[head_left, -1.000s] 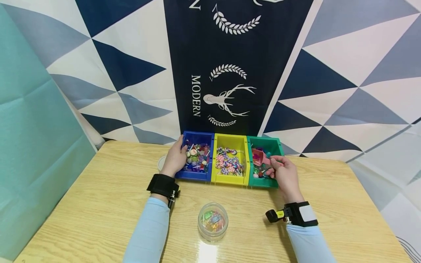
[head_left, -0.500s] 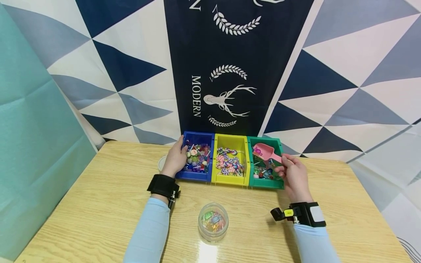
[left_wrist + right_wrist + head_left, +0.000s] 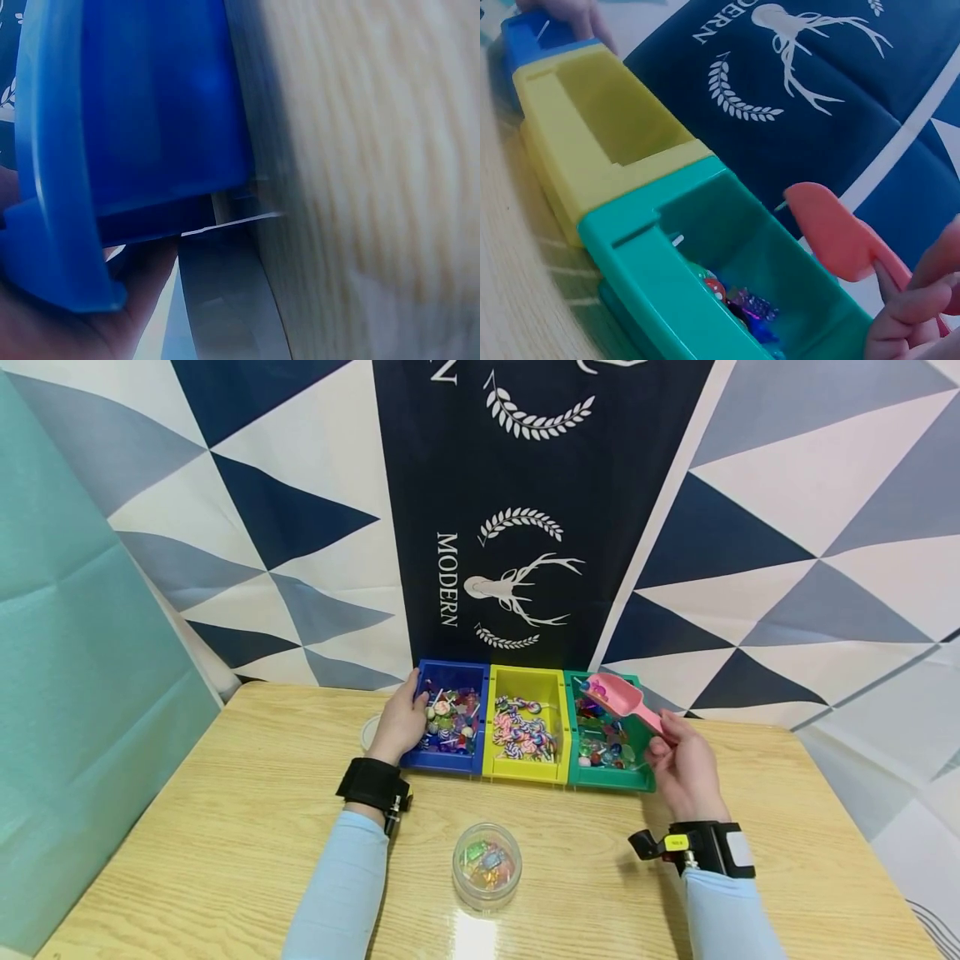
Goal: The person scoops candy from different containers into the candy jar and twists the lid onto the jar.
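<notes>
My right hand (image 3: 686, 767) pinches the handle of a pink scoop (image 3: 621, 693), raised over the green bin (image 3: 643, 772). A few purple and blue pieces lie in the scoop's bowl; a thin stick pokes past its tip in the right wrist view. Below, the green bin holds mixed shiny charms (image 3: 754, 307). At the other end of the row, my left hand (image 3: 401, 720) grips the outer side wall of the blue bin (image 3: 442, 763), which contains small lollipop charms and beads (image 3: 452, 718). Its fingers are partly hidden behind the bin's rim (image 3: 56, 172) in the left wrist view.
Between them sits a yellow bin (image 3: 525, 770) of swirly lollipop charms (image 3: 521, 731). A clear round jar (image 3: 486, 893) with colourful pieces stands nearer on the wooden table (image 3: 225, 835). A white round lid (image 3: 367, 732) lies by my left hand. A patterned backdrop (image 3: 502, 468) rises behind.
My right hand has lifted the pink scoop up out of the green bin and drawn it to the right, with pieces in its bowl. The left hand has stayed in place.
</notes>
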`<state>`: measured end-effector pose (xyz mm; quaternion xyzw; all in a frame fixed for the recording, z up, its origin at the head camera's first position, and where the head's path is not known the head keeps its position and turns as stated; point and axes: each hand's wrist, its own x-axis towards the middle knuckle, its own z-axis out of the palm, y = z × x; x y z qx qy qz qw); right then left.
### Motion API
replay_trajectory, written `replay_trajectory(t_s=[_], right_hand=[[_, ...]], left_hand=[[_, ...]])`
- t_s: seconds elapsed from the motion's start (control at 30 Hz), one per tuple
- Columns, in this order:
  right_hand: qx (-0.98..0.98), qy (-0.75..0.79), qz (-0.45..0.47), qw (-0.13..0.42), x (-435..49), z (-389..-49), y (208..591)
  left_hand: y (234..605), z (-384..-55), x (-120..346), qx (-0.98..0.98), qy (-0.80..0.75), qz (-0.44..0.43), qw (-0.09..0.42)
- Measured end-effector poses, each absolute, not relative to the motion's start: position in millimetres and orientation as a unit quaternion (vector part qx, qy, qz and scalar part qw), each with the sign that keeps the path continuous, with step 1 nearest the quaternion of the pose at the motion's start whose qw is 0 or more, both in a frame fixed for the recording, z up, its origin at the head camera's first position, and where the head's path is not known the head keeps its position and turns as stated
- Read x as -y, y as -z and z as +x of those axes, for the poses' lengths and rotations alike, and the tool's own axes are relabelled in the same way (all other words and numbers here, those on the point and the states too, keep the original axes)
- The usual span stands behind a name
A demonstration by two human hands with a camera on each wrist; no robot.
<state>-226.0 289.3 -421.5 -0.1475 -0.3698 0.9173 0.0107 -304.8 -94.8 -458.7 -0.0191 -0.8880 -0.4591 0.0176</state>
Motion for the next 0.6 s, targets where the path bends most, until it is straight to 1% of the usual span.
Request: replay_trajectory(t_s=[0.2, 0.37, 0.47, 0.6], right_hand=[[0.303, -0.941, -0.152, 0.005, -292.1, -225.8, 422.5], [0.306, -0.941, -0.148, 0.000, -292.7, -226.2, 423.5], [0.322, -0.938, -0.126, -0.009, -291.7, -226.9, 423.3], [0.350, -0.934, -0.066, -0.041, -288.1, -228.3, 421.4]], left_hand=[[457.8, -304.2, 94.1, 0.888, 0.459, -0.018, 0.017], [458.2, -305.8, 93.8, 0.888, 0.459, -0.017, 0.022], [458.6, -307.0, 93.5, 0.888, 0.458, -0.017, 0.022], [458.3, -307.2, 93.3, 0.889, 0.457, -0.018, 0.021]])
